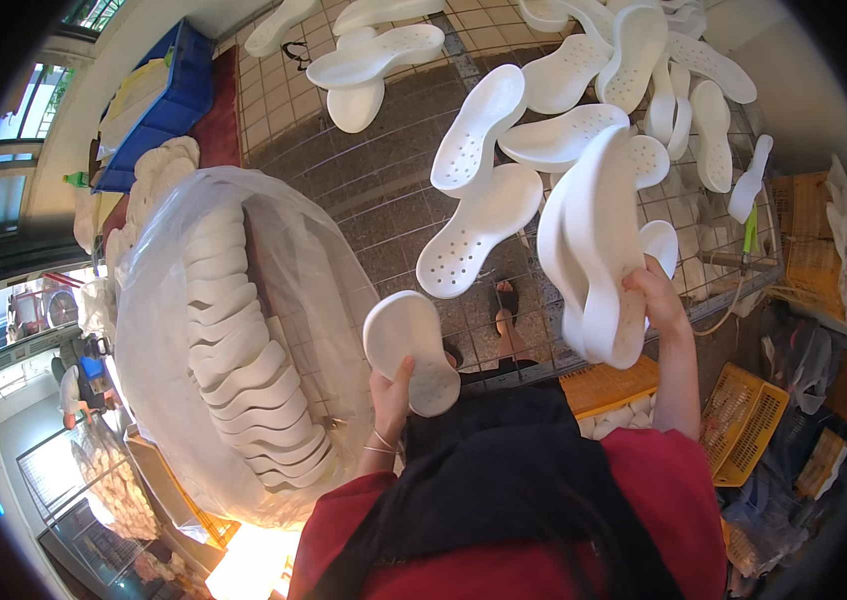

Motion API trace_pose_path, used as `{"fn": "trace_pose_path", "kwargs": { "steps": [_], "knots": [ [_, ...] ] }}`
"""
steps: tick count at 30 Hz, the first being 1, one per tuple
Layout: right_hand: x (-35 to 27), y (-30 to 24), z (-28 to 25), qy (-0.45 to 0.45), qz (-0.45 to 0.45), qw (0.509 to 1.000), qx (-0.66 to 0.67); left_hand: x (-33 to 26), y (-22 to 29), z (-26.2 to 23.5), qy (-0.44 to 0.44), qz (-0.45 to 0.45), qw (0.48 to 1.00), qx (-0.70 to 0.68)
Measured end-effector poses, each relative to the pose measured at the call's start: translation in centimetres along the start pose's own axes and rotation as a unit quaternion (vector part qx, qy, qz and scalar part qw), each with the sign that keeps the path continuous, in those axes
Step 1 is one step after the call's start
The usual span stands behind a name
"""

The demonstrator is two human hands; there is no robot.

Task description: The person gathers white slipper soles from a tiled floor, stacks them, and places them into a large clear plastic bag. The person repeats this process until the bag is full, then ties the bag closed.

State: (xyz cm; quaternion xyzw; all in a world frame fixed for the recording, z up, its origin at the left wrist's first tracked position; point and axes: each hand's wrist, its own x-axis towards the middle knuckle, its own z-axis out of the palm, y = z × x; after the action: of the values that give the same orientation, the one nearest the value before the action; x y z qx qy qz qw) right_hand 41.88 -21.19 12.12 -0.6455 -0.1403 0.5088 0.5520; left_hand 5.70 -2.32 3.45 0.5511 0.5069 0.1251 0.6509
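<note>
Left hand (391, 400) grasps 1 white sole (405, 338); right hand (656, 297) grips stacked soles (598, 245), best held edge-aligned and pinched firmly together.

- Looks steeply down from the wearer's head, over the torso (503, 490).
- Faces forward across the desk (363, 180).
- Sits near left hand (389, 398) and right hand (653, 294), bending fisheye-wide toward the edges.
</note>
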Motion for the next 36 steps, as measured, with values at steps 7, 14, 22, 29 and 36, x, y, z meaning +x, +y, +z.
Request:
{"fn": "trace_pose_path", "kwargs": {
  "steps": [7,14,22,29,36],
  "knots": [
    [1.9,6.6,12.0,-0.060,-0.100,0.992,-0.047,5.6,3.4,-1.1,-0.181,-0.011,0.969,-0.167],
    [9.3,8.2,15.4,0.006,0.090,0.995,-0.052,-0.8,0.8,-5.2,0.002,-0.097,0.835,-0.542],
    [9.2,11.8,19.2,-0.203,-0.027,0.962,-0.179,1.0,-1.7,-8.8,0.075,0.062,0.993,0.067],
    [9.2,6.2,23.9,-0.078,-0.062,0.955,-0.279,0.2,-2.8,-5.4,0.249,0.021,0.948,0.199],
    [7.0,10.9,34.1,0.062,-0.236,0.783,-0.571,-4.6,-0.7,-5.3,0.063,0.152,0.968,0.192]
  ]
}}
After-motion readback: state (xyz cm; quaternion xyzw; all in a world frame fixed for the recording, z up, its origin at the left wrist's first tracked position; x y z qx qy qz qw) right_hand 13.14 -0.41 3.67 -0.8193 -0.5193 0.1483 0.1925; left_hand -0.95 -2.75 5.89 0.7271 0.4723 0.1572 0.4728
